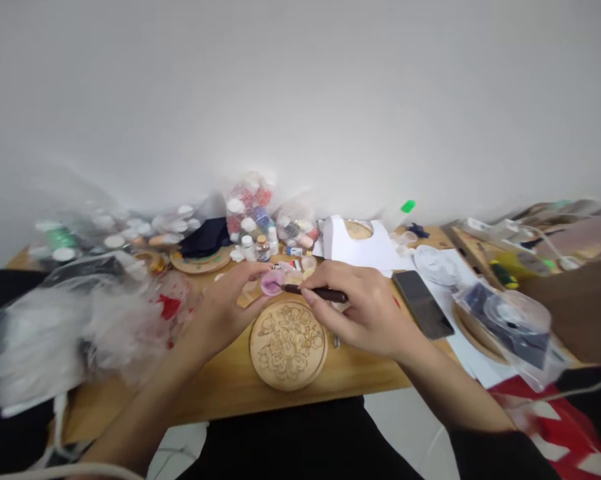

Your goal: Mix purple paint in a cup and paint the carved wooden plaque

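Note:
My left hand [223,308] has its thumb and index finger on either side of a small cup of purple material [273,283], steadying it on the table. In my right hand [363,305] is a slim tool with a dark brown handle [329,294], held like a pen. Its thin tip reaches into the cup; the exact kind of tip is too small to make out. Just below both hands lies a round wooden board [289,345] with a flower pattern in raised or drawn outlines. Small pots and bottles stand right behind the cup.
Bags of white-capped bottles [250,203] line the wall. Crumpled plastic bags [95,320] cover the left side of the wooden table [365,383]. To the right lie a phone [423,303], white paper, a plastic-wrapped packet [510,323] and a cut-out white sheet [353,253].

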{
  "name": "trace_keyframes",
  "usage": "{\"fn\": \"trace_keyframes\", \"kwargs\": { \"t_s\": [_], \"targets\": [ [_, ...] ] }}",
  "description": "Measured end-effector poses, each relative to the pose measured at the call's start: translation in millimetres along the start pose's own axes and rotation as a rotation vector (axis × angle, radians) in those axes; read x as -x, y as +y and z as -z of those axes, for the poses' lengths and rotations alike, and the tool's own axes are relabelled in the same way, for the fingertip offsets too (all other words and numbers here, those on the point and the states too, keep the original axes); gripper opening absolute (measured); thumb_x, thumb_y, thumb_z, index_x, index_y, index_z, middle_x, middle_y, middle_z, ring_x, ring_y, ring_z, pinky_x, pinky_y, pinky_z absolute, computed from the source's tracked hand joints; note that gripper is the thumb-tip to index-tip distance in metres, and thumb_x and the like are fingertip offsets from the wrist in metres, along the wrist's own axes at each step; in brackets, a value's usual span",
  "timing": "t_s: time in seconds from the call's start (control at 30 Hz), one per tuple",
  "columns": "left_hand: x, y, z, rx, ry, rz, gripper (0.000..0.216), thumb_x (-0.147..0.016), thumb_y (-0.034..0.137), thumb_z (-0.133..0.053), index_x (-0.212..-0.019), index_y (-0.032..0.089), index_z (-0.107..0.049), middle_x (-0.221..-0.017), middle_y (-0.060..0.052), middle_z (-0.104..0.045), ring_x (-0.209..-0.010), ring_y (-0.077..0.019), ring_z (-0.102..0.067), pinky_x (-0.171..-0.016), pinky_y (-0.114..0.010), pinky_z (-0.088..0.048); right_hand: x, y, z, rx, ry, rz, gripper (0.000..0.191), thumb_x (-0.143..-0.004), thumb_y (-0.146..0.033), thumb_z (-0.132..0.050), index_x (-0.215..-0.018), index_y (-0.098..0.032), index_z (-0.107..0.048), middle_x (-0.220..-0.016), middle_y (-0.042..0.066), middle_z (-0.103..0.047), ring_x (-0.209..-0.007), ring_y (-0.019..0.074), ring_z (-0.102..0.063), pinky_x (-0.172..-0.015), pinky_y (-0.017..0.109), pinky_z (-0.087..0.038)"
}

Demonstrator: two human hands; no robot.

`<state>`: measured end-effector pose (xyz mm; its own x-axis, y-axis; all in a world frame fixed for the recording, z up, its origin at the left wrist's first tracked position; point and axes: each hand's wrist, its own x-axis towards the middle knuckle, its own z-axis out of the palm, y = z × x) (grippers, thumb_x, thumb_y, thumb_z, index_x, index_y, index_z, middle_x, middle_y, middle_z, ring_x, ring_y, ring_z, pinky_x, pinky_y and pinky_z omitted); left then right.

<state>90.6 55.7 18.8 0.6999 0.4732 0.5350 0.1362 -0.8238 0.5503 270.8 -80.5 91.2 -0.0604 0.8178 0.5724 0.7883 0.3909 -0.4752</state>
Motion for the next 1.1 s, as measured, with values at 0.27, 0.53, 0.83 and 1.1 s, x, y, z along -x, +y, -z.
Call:
{"fn": "trace_keyframes", "kwargs": {
  "t_s": [0.27, 0.53, 0.83, 1.1],
  "targets": [
    [70, -23, -8, -0.059, 0.076, 0.245, 0.019, -0.089, 0.03, -0.065, -0.108, 0.025, -0.063, -0.099, -0.003, -0.074, -0.087, -0.0214, -0.072, -0.073, -0.034, -0.06, 8, 27, -62, -0.202, -0.174, -0.137, 0.018, -0.095, -0.026, -0.053, -0.092, -0.018, -0.068, -0.078, 0.002, -0.07, -0.066, 0.0113, -0.062, -0.06, 0.023, -0.045],
    [86, -27, -17, -0.045, 0.038, 0.519, 0.018, -0.088, 0.031, -0.062, -0.102, 0.02, -0.063, -0.103, -0.005, -0.073, -0.098, -0.0237, -0.069, -0.088, -0.042, -0.057, 13, 40, -97, -0.213, -0.315, -0.183, 0.021, -0.095, -0.027, -0.053, -0.093, -0.017, -0.071, -0.078, 0.003, -0.071, -0.06, 0.0109, -0.057, -0.059, 0.024, -0.043],
    [100, -43, -23, -0.128, 0.039, 0.615, 0.03, -0.082, 0.017, -0.057, -0.112, 0.021, -0.063, -0.11, -0.008, -0.072, -0.103, -0.0269, -0.068, -0.095, -0.051, -0.054, 14, 46, -105, -0.158, -0.372, -0.286, 0.019, -0.093, -0.026, -0.054, -0.09, -0.017, -0.07, -0.079, 0.004, -0.072, -0.059, 0.0114, -0.058, -0.06, 0.025, -0.042],
    [94, -58, -20, -0.141, 0.366, 0.792, 0.048, -0.081, 0.028, -0.067, -0.125, 0.017, -0.05, -0.123, -0.016, -0.065, -0.111, -0.028, -0.066, -0.095, -0.048, -0.055, 13, 44, -105, -0.137, -0.356, -0.274, 0.019, -0.092, -0.026, -0.053, -0.088, -0.018, -0.07, -0.078, 0.003, -0.072, -0.057, 0.0109, -0.057, -0.057, 0.024, -0.041]
  ]
}}
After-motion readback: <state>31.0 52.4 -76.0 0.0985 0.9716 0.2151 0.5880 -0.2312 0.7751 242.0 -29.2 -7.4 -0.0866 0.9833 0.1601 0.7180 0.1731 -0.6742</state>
